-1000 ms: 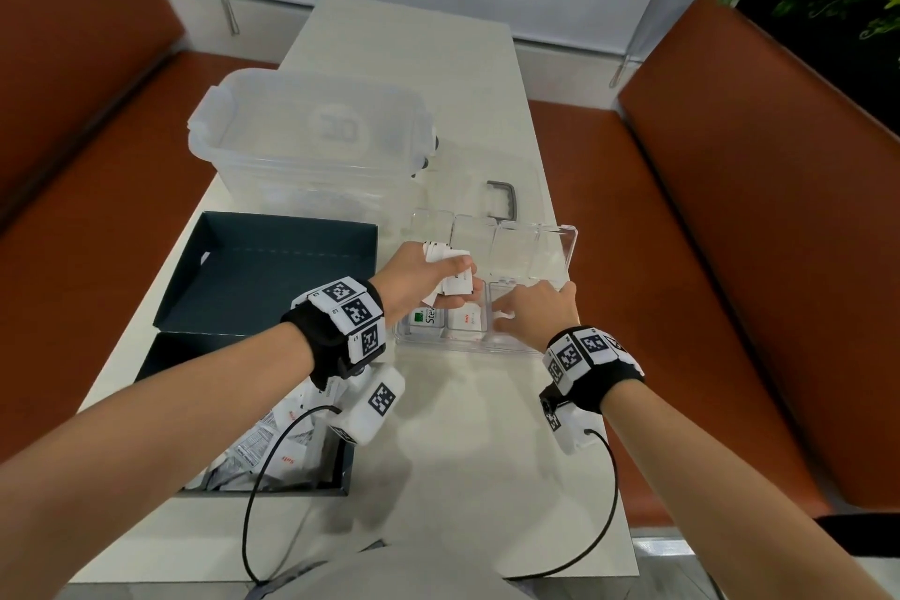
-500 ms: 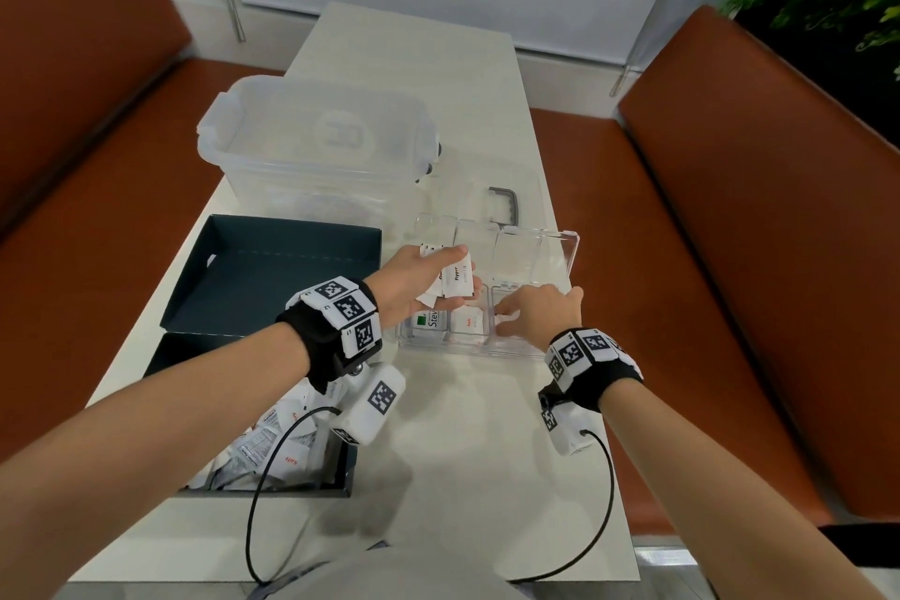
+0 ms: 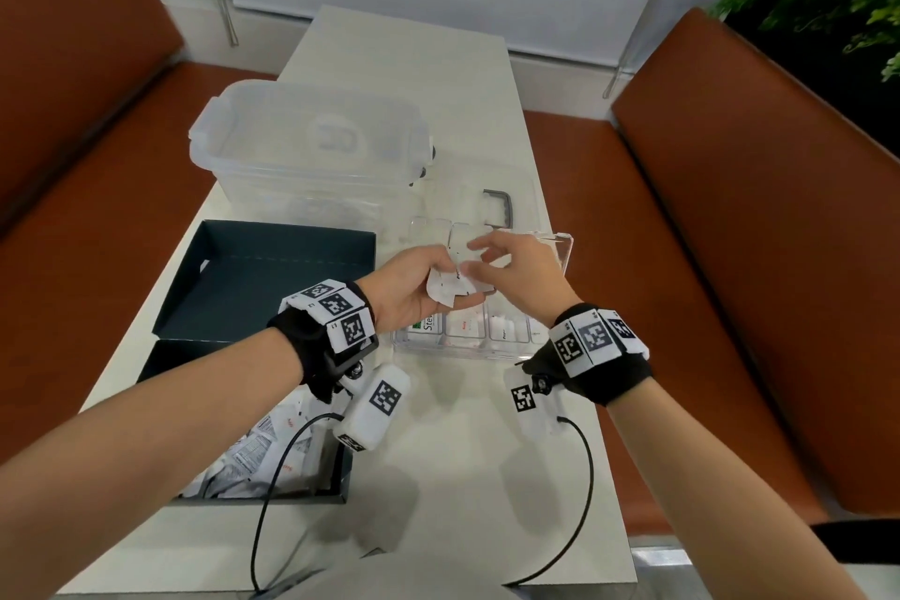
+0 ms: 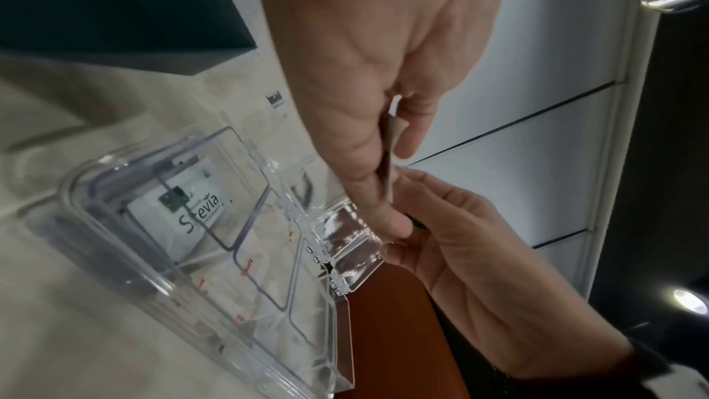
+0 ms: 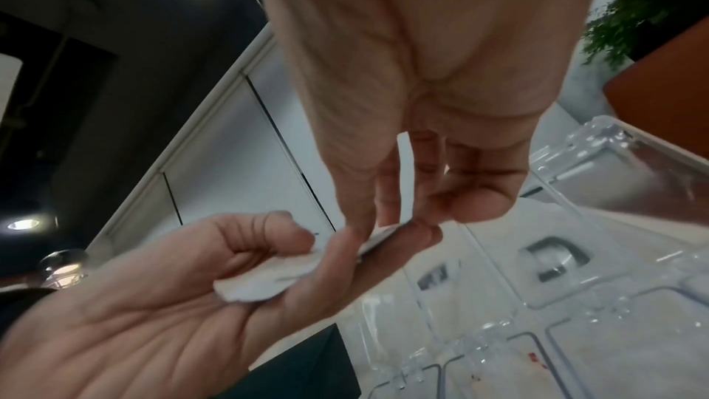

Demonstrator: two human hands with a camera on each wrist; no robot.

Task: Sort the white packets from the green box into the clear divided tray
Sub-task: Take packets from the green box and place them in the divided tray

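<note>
My left hand [image 3: 435, 279] hovers palm-up over the clear divided tray [image 3: 560, 253] and holds a small stack of white packets [image 3: 445, 290], which also shows in the right wrist view as packets [image 5: 264, 279]. My right hand [image 3: 475, 258] reaches in from the right. Its thumb and forefinger pinch the edge of the top packet [image 5: 383, 231], seen edge-on as a packet [image 4: 389, 163] in the left wrist view. The tray's near compartments hold packets, among them a Stevia packet [image 4: 192, 208]. More packets [image 3: 263, 448] lie in the green box [image 3: 341, 477] at the lower left.
The box's dark green lid [image 3: 272, 278] lies open side up, left of the tray. A large clear storage bin [image 3: 311, 146] stands behind it. A clear lid with a grey handle [image 3: 499, 205] lies behind the tray. Orange benches flank the narrow table [image 3: 462, 477].
My right hand has risen from the tray's near right compartment and come to the packets in my left hand. My left hand has turned palm-up and lifted a little.
</note>
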